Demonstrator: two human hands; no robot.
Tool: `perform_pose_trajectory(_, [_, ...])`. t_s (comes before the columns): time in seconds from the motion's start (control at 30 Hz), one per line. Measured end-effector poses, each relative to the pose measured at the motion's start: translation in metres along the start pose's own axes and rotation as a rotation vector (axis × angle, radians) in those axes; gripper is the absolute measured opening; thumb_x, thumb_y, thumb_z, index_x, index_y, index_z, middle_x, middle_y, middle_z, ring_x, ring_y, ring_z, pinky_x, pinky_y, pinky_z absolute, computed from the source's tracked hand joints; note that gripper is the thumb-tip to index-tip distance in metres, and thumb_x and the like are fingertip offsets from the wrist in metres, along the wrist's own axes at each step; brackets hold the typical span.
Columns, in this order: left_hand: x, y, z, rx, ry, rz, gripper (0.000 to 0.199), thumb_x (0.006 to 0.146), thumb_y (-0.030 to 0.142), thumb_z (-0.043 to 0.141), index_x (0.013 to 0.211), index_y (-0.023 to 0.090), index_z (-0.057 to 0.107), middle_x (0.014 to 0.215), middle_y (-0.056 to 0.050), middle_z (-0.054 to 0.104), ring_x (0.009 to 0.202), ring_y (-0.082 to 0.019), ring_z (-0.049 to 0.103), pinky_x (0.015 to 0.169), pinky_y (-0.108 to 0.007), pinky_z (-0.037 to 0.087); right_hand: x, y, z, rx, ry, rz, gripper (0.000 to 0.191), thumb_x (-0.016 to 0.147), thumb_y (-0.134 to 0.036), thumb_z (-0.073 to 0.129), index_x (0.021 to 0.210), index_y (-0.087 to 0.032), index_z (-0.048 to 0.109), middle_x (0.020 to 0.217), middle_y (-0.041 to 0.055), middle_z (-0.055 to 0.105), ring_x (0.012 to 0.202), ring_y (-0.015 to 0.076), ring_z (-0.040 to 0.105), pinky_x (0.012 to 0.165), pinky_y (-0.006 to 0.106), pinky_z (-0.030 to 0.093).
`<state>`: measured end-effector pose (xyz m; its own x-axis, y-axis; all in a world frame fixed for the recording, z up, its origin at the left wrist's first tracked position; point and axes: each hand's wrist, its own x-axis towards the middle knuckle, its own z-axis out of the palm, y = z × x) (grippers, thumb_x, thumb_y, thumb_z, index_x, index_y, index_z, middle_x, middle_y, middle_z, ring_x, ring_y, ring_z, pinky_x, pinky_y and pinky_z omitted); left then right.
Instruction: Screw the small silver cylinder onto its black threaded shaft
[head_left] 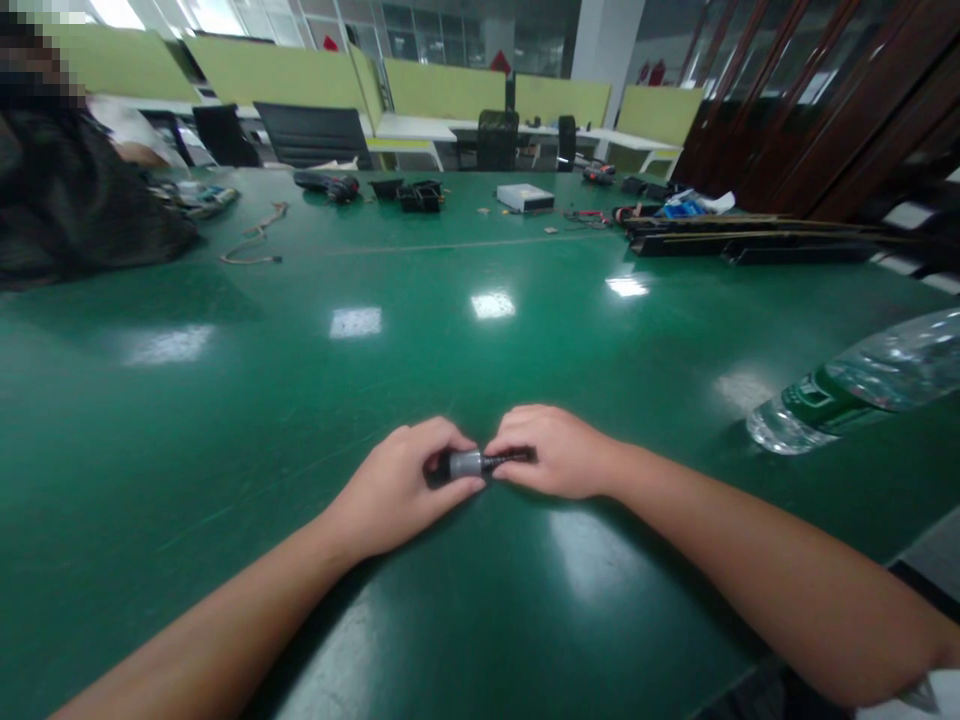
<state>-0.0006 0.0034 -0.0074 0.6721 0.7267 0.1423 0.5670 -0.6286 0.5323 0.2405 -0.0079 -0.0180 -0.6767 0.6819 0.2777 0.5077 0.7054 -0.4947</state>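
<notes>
My left hand is closed around a small grey-and-black cylinder, thumb on the near side and fingers on the far side. From the cylinder's right end runs a thin dark ridged shaft, which my right hand pinches between thumb and fingers. The shaft and cylinder lie in one line, just above or on the green table. Whether they are one piece or two I cannot tell. The cylinder's left end is partly hidden in my left hand.
A clear water bottle is at the right. Along the far edge are a silver box, black parts, a cable and long dark rails. Another person's dark sleeve rests at the far left.
</notes>
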Motion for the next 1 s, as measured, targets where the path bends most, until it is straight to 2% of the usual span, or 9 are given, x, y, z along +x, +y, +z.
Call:
perform_pose_trajectory(0.33, [0.0028, 0.0007, -0.0011, -0.008, -0.011, -0.018, 0.023, 0.086, 0.041, 0.070, 0.100, 0.022, 0.068, 0.087, 0.000, 0.066, 0.075, -0.017, 0.058, 0.068, -0.028, 0.041, -0.0007, -0.0007, -0.0033, -0.016, -0.016, 0.023, 0.018, 0.089, -0.020, 0.066, 0.104, -0.015, 0.074, 0.094, 0.0069, 0.071, 0.089, 0.0184, 0.062, 0.082, 0.030, 0.047])
perform_pose_trajectory(1.0, [0.0016, 0.0022, -0.0012, 0.004, -0.004, -0.023, 0.023, 0.087, 0.042, 0.068, 0.098, 0.022, 0.069, 0.085, 0.000, 0.067, 0.074, -0.017, 0.059, 0.067, -0.028, 0.042, -0.0033, -0.0021, -0.0097, -0.025, -0.028, 0.039, 0.011, 0.085, -0.019, 0.067, 0.092, -0.015, 0.074, 0.086, 0.0054, 0.070, 0.082, 0.0175, 0.062, 0.078, 0.029, 0.046])
